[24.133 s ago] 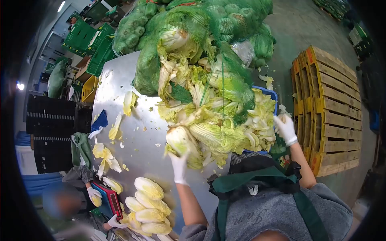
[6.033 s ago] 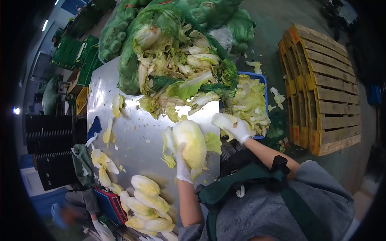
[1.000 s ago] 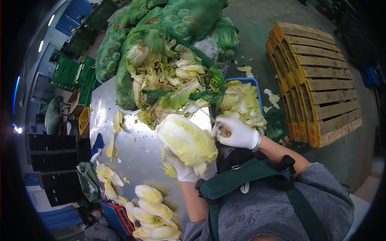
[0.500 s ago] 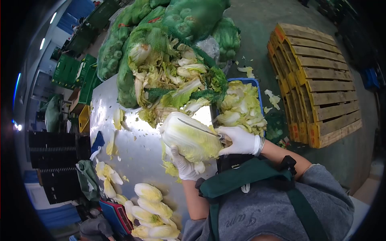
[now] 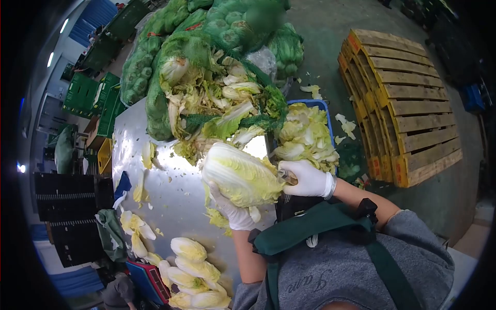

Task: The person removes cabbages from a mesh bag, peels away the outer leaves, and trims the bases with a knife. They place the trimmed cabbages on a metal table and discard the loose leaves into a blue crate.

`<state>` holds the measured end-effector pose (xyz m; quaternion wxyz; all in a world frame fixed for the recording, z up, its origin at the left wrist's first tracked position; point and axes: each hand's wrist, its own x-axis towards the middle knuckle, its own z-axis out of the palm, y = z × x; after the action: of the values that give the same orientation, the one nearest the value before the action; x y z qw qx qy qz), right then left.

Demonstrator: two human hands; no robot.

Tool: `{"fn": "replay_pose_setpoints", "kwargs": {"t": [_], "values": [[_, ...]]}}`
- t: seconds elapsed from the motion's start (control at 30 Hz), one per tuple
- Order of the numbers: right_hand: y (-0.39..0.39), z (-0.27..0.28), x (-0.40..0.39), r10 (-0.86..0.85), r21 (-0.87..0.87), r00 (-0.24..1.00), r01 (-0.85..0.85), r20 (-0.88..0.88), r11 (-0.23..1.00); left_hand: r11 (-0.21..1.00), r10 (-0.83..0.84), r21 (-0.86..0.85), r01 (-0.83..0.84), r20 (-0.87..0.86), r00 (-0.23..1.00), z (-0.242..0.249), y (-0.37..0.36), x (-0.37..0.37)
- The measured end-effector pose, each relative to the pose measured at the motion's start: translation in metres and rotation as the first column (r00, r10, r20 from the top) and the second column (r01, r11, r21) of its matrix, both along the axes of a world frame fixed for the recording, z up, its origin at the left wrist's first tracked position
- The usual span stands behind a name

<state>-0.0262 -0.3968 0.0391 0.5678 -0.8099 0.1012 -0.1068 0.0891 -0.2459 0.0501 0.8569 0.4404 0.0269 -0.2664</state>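
Note:
A large napa cabbage (image 5: pixel 240 175) lies tilted over the metal table in front of me, its white ribs to the left and yellow-green leaves to the right. My left hand (image 5: pixel 231 211), in a white glove, grips it from beneath at the near side. My gloved right hand (image 5: pixel 310 179) is closed around the handle of a knife (image 5: pixel 290 178) at the cabbage's right end. The blade is hidden from view there. Beneath the left hand hang loose leaf scraps (image 5: pixel 218 218).
Trimmed cabbages (image 5: pixel 194 271) lie at the table's (image 5: pixel 178 206) near left. A green mesh sack (image 5: pixel 157 111) spills leaves at the back. Beyond my right hand stands a blue crate (image 5: pixel 330 124) of leaves. Wooden pallets (image 5: pixel 408 108) stack at right; leaf scraps litter the floor.
The knife blade, seen earlier lying across the cabbage's top, no longer shows. My left hand still holds the cabbage, and my right hand still holds the knife.

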Motion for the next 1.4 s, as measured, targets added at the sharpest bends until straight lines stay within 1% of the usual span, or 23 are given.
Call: {"fn": "replay_pose_setpoints", "kwargs": {"t": [0.07, 0.1, 0.13, 0.17, 0.23, 0.27, 0.33, 0.47, 0.53, 0.6, 0.63, 0.67, 0.73, 0.83, 0.93, 0.97, 1.07, 1.13, 1.23, 1.27, 1.3, 1.33, 1.4], "values": [[-0.007, 0.003, 0.000, 0.019, -0.110, 0.997, -0.027, -0.073, 0.994, 1.000, -0.012, -0.022, 0.011, -0.023, 1.000, 0.001, -0.002, -0.002], [-0.011, 0.002, 0.002, -0.067, -0.062, 0.992, 0.060, -0.110, 0.996, 0.999, -0.018, -0.035, 0.016, -0.050, 0.999, 0.002, -0.002, -0.002], [-0.017, 0.005, 0.006, -0.187, -0.071, 0.982, 0.188, 0.025, 0.980, 0.999, -0.023, -0.048, 0.019, -0.077, 0.997, 0.004, -0.002, -0.003], [-0.027, 0.015, 0.009, -0.243, -0.081, 0.968, 0.248, 0.068, 0.965, 0.998, -0.028, -0.060, 0.022, -0.103, 0.994, 0.005, -0.002, -0.003], [-0.053, 0.025, 0.023, -0.317, -0.192, 0.938, 0.340, 0.143, 0.920, 0.996, -0.087, -0.031, 0.086, -0.046, 0.995, -0.021, 0.007, 0.008], [-0.063, 0.034, 0.030, -0.344, -0.263, 0.931, 0.365, 0.125, 0.893, 0.993, -0.119, -0.016, 0.119, -0.017, 0.993, -0.030, 0.010, 0.012], [-0.080, 0.041, 0.042, -0.395, -0.373, 0.908, 0.417, 0.138, 0.829, 0.980, -0.188, -0.093, 0.177, -0.121, 0.975, -0.026, 0.007, 0.005], [-0.124, 0.018, 0.060, -0.616, -0.443, 0.783, 0.585, 0.090, 0.679, 0.947, -0.296, -0.203, 0.249, -0.246, 0.923, -0.022, 0.007, -0.002], [-0.129, -0.009, 0.055, -0.545, -0.489, 0.838, 0.474, -0.004, 0.732, 0.943, -0.296, -0.225, 0.244, -0.238, 0.925, -0.026, 0.011, -0.003], [-0.095, -0.024, 0.038, -0.468, -0.507, 0.879, 0.363, -0.093, 0.782, 0.944, -0.276, -0.243, 0.221, -0.220, 0.936, -0.029, 0.013, -0.002], [-0.074, -0.018, 0.031, -0.336, -0.294, 0.932, 0.285, -0.137, 0.912, 0.945, -0.261, -0.254, 0.206, -0.209, 0.942, -0.030, 0.011, -0.001], [-0.050, -0.010, 0.025, -0.191, -0.061, 0.970, 0.183, -0.151, 0.981, 0.942, -0.254, -0.272, 0.196, -0.197, 0.947, -0.030, 0.011, 0.000], [-0.007, -0.002, 0.017, -0.121, 0.174, 0.993, 0.120, -0.005, 0.977, 0.953, -0.217, -0.252, 0.171, -0.170, 0.961, -0.033, 0.009, 0.001], [0.000, 0.008, 0.022, -0.052, 0.149, 0.998, 0.045, 0.048, 0.988, 0.985, -0.131, -0.127, 0.119, -0.094, 0.987, -0.030, 0.014, -0.003], [-0.008, 0.023, 0.017, 0.019, 0.384, 0.998, 0.003, -0.053, 0.923, 0.992, -0.128, -0.005, 0.128, -0.090, 0.988, -0.019, 0.014, -0.013], [-0.011, -0.004, 0.022, 0.001, 0.162, 0.994, -0.019, 0.111, 0.987, 0.989, -0.139, 0.035, 0.143, -0.104, 0.985, -0.016, 0.013, -0.016], [-0.020, -0.003, 0.021, -0.042, -0.212, 0.992, 0.066, 0.117, 0.975, 0.995, -0.096, -0.036, 0.093, -0.112, 0.989, -0.021, 0.008, -0.020], [-0.024, 0.000, 0.022, -0.090, -0.203, 0.991, 0.109, 0.103, 0.973, 0.982, -0.179, 0.049, 0.182, -0.059, 0.982, -0.016, 0.010, -0.021], [-0.029, -0.006, 0.028, -0.171, -0.143, 0.978, 0.187, 0.122, 0.972, 0.960, -0.275, 0.026, 0.280, -0.129, 0.953, -0.021, 0.021, -0.021], [-0.035, -0.001, 0.029, -0.227, -0.107, 0.973, 0.231, 0.045, 0.967, 0.955, -0.293, 0.004, 0.297, -0.148, 0.945, -0.022, 0.022, -0.021], [-0.044, -0.009, 0.032, -0.313, -0.083, 0.947, 0.319, 0.072, 0.944, 0.957, -0.290, -0.018, 0.290, -0.156, 0.944, -0.025, 0.022, -0.022], [-0.054, -0.025, 0.035, -0.397, -0.057, 0.913, 0.403, 0.096, 0.913, 0.960, -0.279, -0.041, 0.276, -0.159, 0.947, -0.027, 0.021, -0.024], [-0.079, -0.082, 0.029, -0.469, -0.209, 0.882, 0.467, 0.041, 0.859, 0.969, -0.242, -0.082, 0.232, -0.146, 0.959, -0.029, 0.019, -0.023]]}}
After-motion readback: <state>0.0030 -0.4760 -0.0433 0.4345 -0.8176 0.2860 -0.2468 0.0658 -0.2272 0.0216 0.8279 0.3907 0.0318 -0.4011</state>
